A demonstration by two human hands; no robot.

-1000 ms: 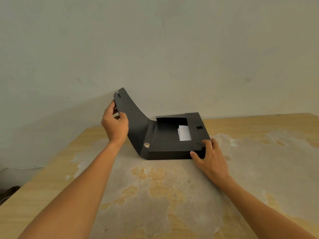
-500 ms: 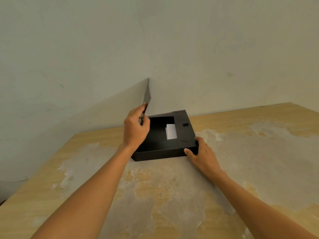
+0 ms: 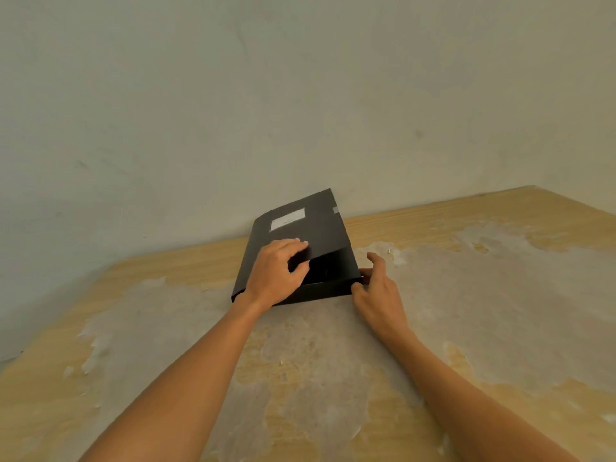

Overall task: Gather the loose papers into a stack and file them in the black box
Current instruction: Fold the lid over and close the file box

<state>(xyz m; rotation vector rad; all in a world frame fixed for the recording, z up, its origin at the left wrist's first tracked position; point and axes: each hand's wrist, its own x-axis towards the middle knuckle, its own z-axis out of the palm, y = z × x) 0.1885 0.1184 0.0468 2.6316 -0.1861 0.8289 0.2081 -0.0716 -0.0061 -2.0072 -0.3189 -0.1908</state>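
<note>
The black box [image 3: 320, 290] lies on the table near the wall. Its lid [image 3: 313, 231], with a white label [image 3: 287, 219] on top, is folded down over the box and stays slightly raised at the near right. My left hand [image 3: 278, 271] grips the lid's near edge, thumb under it and fingers on top. My right hand [image 3: 376, 288] rests against the box's near right corner with fingers spread. The papers are hidden under the lid.
The worn wooden table [image 3: 333, 361] has large patches of peeled grey surface. A plain pale wall [image 3: 300, 111] rises right behind the box. The table's right edge runs off at the far right.
My left hand swung the lid from upright down over the box, covering the papers. My right hand stayed at the box's near right corner.
</note>
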